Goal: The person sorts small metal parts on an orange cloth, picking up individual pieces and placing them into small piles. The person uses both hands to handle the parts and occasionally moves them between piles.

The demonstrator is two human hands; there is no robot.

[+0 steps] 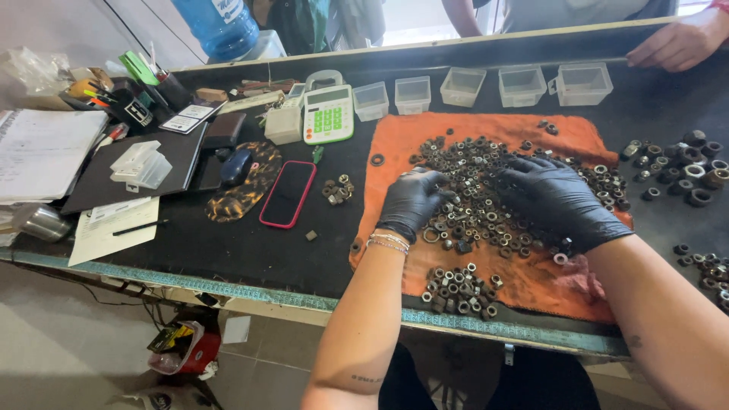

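Observation:
An orange cloth (471,125) lies on the black table, covered with a spread of rusty metal nuts and washers (486,163). My left hand (410,201), in a black glove, rests palm down on the left part of the spread with fingers curled among the nuts. My right hand (554,199), also gloved in black, lies flat over the right part with fingers apart. A smaller heap of nuts (459,288) sits on the cloth near the table's front edge, below my left hand. I cannot see whether either hand pinches a nut.
Several clear plastic boxes (463,85) line the far edge. Larger nuts (687,163) lie right of the cloth. A phone in a red case (288,193), a small nut heap (338,190), a calculator (328,114) and papers are at left. Another person's hand (680,42) rests at top right.

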